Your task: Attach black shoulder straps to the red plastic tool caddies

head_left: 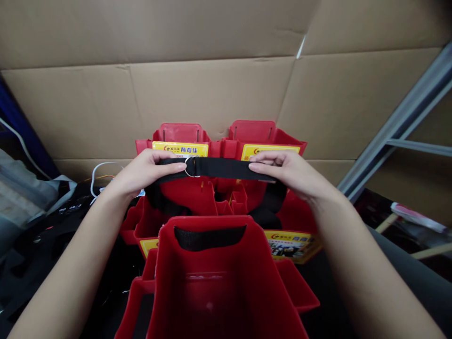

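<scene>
My left hand (148, 170) and my right hand (286, 170) both pinch a black webbing strap (226, 168) stretched level between them. A metal ring buckle (191, 167) sits on the strap just beside my left fingertips. The strap's ends drop down into a red plastic holder (226, 278) right in front of me, which has a strap slot (210, 237) in its near wall. Behind the strap stand two more red plastic holders (181, 136) with yellow labels (180, 149).
A large cardboard sheet (212, 75) forms the backdrop. A grey metal rack frame (399, 127) slants at the right. White wires (100, 172) and grey bags (21, 197) lie at the left. Sticks and a wrapped item (416, 216) lie at the far right.
</scene>
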Motion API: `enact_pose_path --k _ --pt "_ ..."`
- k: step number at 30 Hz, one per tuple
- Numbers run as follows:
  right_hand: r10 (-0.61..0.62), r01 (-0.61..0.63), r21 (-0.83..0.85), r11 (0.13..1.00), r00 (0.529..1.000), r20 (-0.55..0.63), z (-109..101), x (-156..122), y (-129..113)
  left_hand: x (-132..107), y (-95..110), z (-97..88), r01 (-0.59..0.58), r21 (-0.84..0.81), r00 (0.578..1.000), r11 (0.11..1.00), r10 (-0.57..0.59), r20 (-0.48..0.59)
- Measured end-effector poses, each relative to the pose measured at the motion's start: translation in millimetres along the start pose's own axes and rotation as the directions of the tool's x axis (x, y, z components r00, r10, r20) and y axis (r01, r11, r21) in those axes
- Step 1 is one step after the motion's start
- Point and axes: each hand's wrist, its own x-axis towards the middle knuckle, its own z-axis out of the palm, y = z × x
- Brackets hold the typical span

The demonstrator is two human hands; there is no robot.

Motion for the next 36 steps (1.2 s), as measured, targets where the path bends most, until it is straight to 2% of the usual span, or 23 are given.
enact_pose_path --k 3,5,7,10,12,14,16,18,20,22,24,25,27,29,31,34,35,36 --pt "0.017 -0.004 0.294 0.956 0.999 -0.044 20.2 -0.9 -7.4 -3.4 6.8 10.8 -0.039 -0.219 0.999 0.975 0.035 -0.020" --pt "-0.025 0.048 0.395 0.917 0.998 -0.063 37.9 -1.3 -13.4 -5.1 13.0 21.9 -0.084 -0.305 0.993 0.949 0.106 0.058" --pt "-0.092 0.115 0.403 0.908 0.993 -0.076 53.7 -1.0 -20.1 -4.7 19.3 33.3 -0.145 -0.298 0.968 0.944 0.198 0.156" --pt "-0.213 0.256 0.242 0.936 0.958 -0.190 66.0 0.6 -31.6 0.0 27.1 45.1 -0.248 -0.233 0.929 0.940 0.299 0.219" --pt "-0.295 0.325 0.076 0.943 0.918 -0.265 65.9 1.6 -39.6 3.3 32.2 48.5 -0.293 -0.220 0.923 0.931 0.335 0.188" --pt "-0.354 0.360 -0.025 0.933 0.899 -0.258 61.2 1.1 -46.5 3.0 39.1 50.0 -0.339 -0.183 0.923 0.923 0.364 0.124" --pt "-0.396 0.398 -0.033 0.917 0.896 -0.200 53.6 -2.4 -51.3 -4.4 49.1 51.1 -0.409 -0.103 0.910 0.907 0.413 0.022" --pt "-0.431 0.433 -0.008 0.901 0.895 -0.112 43.9 -9.9 -52.6 -20.3 61.4 52.5 -0.482 -0.009 0.872 0.876 0.479 -0.099" --pt "-0.436 0.437 -0.014 0.899 0.899 0.042 33.4 -21.7 -49.9 -43.4 71.6 54.9 -0.542 0.067 0.829 0.838 0.546 -0.121" --pt "-0.393 0.425 -0.108 0.899 0.889 0.234 24.1 -35.9 -43.8 -69.1 74.2 59.6 -0.539 0.130 0.840 0.832 0.543 0.005" --pt "-0.324 0.431 -0.241 0.870 0.866 0.381 18.1 -49.9 -36.7 -91.2 65.6 67.6 -0.458 0.238 0.888 0.857 0.425 0.179" --pt "-0.294 0.437 -0.297 0.849 0.858 0.422 16.7 -56.1 -33.6 -99.5 57.6 72.6 -0.416 0.315 0.904 0.853 0.350 0.245" --pt "-0.253 0.436 -0.366 0.822 0.855 0.453 16.3 -65.9 -30.2 -110.4 38.7 82.1 -0.378 0.483 0.905 0.790 0.206 0.372" --pt "-0.242 0.436 -0.412 0.800 0.863 0.444 17.6 -72.9 -30.8 -115.5 24.0 87.7 -0.403 0.584 0.871 0.705 0.101 0.480" --pt "-0.249 0.446 -0.482 0.754 0.874 0.418 18.0 -78.0 -33.6 -118.5 21.3 86.2 -0.477 0.580 0.808 0.661 0.070 0.585" --pt "-0.307 0.480 -0.610 0.630 0.876 0.372 13.5 -85.1 -36.8 -126.0 38.3 70.2 -0.589 0.448 0.681 0.673 0.115 0.723" --pt "-0.343 0.488 -0.654 0.578 0.873 0.348 10.8 -87.6 -36.9 -129.4 45.8 62.4 -0.603 0.406 0.664 0.687 0.150 0.733" --pt "-0.384 0.490 -0.696 0.524 0.866 0.320 8.1 -90.4 -36.7 -132.7 52.3 54.4 -0.601 0.386 0.677 0.699 0.190 0.711"
